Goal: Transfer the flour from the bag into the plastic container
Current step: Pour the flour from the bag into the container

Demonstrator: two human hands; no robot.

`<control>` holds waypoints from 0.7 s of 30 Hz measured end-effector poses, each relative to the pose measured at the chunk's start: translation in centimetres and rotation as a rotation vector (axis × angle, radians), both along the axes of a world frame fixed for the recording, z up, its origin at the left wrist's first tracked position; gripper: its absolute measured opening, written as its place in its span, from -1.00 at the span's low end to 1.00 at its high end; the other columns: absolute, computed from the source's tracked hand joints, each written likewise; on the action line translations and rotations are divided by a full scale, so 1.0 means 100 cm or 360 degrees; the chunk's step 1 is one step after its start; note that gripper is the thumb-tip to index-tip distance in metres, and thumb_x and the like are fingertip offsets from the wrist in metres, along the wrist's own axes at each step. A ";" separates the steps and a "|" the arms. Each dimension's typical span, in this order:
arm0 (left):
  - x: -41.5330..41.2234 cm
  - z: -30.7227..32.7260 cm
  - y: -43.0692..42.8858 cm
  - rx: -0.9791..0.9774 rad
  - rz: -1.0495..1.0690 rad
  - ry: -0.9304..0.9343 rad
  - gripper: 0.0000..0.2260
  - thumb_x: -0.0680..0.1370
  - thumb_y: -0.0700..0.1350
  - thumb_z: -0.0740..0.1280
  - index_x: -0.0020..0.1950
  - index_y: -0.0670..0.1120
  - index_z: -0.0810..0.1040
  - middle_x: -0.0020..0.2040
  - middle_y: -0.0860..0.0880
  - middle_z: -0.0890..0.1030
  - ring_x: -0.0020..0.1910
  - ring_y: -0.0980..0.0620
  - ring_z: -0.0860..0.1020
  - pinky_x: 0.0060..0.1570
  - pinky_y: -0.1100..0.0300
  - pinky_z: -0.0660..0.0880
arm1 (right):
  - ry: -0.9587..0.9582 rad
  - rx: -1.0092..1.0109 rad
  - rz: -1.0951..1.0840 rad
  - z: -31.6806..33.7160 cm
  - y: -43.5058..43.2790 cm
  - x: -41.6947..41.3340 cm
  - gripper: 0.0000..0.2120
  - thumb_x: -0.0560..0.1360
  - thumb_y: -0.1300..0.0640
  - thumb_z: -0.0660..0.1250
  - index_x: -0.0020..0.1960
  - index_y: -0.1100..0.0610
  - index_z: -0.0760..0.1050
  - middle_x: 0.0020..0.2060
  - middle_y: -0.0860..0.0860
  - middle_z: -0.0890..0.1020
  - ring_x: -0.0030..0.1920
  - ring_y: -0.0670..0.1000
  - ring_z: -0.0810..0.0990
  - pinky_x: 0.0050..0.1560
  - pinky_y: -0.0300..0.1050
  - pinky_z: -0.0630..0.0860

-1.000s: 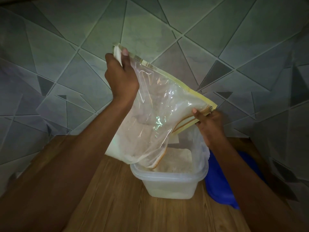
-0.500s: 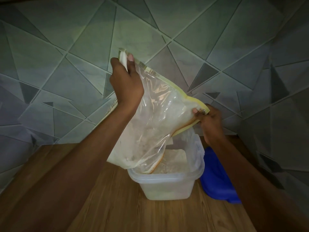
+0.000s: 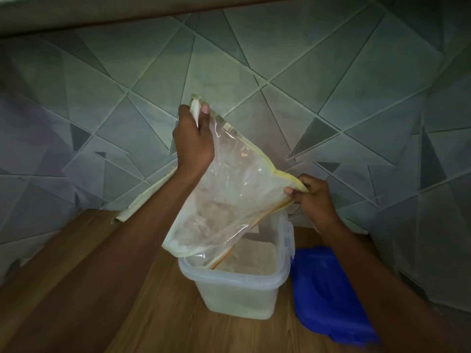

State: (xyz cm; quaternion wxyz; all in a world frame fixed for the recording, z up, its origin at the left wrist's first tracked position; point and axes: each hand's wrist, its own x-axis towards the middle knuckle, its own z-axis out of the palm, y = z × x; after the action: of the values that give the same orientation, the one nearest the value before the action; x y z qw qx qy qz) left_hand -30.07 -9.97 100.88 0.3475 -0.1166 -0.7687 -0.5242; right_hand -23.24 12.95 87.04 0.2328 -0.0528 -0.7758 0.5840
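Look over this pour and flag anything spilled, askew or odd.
Flour lies in the plastic container, none on the wooden table. The bag dips mouth-first into it, left hand and right hand gripping the raised corners. One oddity: a pale strip curls loose at the wall's foot, behind the left forearm.

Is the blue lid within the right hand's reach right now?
Probably yes: the blue lid lies just below the right hand, nothing between. But that hand pinches a corner of the bag and must let go first.

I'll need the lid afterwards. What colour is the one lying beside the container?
Blue; the lid shows clearly in the head view, right of the plastic container.
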 end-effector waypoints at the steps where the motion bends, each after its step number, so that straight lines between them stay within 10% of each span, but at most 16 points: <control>1: 0.002 -0.001 0.002 -0.0024 -0.0002 0.0004 -0.75 0.70 0.01 0.20 -0.01 -0.17 0.38 -0.21 -0.03 0.49 -0.31 0.08 0.43 -0.39 0.37 0.30 | -0.0035 0.0078 0.0058 0.001 0.002 0.001 -0.91 0.47 0.30 0.46 -0.15 0.21 0.55 -0.28 0.01 0.58 -0.21 0.00 0.57 -0.21 -0.12 0.54; 11: 0.015 -0.007 0.012 -0.0214 -0.0098 -0.0001 -0.74 0.69 0.04 0.19 -0.03 -0.14 0.34 -0.34 0.05 0.43 -0.39 0.13 0.41 -0.45 0.35 0.28 | 0.0117 0.0632 0.0321 0.064 -0.008 0.005 -0.63 0.38 0.29 0.52 0.15 0.07 0.59 0.05 -0.07 0.67 0.09 -0.12 0.63 0.14 -0.30 0.51; 15: 0.018 -0.006 0.009 -0.0265 -0.0163 -0.0010 -0.71 0.69 0.06 0.18 -0.03 -0.15 0.34 -0.30 -0.05 0.46 -0.34 0.01 0.45 -0.35 0.13 0.31 | 0.0270 0.0611 0.0325 0.102 -0.045 -0.016 -0.77 0.41 0.07 0.55 0.03 0.08 0.64 -0.11 -0.07 0.71 -0.09 -0.18 0.66 -0.06 -0.38 0.53; 21: 0.016 -0.005 -0.004 -0.0347 -0.0254 -0.0010 -0.71 0.67 0.09 0.22 -0.04 -0.13 0.34 -0.32 0.03 0.44 -0.37 0.04 0.44 -0.43 0.30 0.28 | 0.0413 0.0783 0.0067 0.108 -0.067 -0.029 -0.73 0.42 0.15 0.54 -0.34 0.16 0.50 -0.54 -0.08 0.41 -0.46 -0.20 0.44 -0.43 -0.39 0.29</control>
State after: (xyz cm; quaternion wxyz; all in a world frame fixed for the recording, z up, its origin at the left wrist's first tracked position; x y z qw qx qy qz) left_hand -28.43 -10.38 100.39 0.2876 -0.2129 -0.8104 -0.4639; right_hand -26.09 6.27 97.89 0.3239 0.0966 -0.8589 0.3848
